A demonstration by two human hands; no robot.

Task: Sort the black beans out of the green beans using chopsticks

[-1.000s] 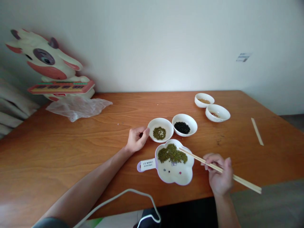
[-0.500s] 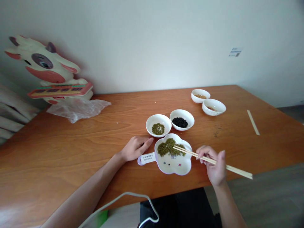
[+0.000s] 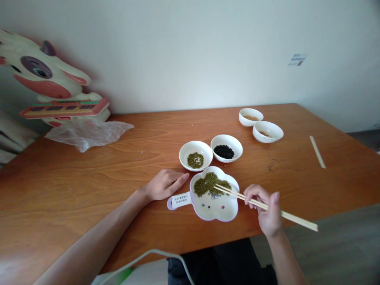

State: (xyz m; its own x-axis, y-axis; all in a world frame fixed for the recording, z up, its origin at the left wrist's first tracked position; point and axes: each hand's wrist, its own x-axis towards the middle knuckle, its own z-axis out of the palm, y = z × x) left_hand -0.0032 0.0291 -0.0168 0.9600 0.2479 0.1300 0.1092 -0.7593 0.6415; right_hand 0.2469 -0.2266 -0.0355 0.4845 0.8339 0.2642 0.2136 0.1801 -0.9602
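Holding chopsticks to green beans

Right hand [image 3: 264, 209]: fingers closed round one pair of wooden chopsticks [image 3: 297, 220], tips slightly parted at the near edge of the heap, shifted from its far right edge a second ago; contact cannot be told. Green beans [image 3: 211, 183]: heaped in the far half of the flower-shaped tray [image 3: 215, 213]. Left hand [image 3: 164, 185]: fingers loosely extended, nothing seen held, now resting on the table [image 3: 89, 178] beside the tray's handle — earlier, loosely curled at the rim of the green-bean bowl [image 3: 184, 153].
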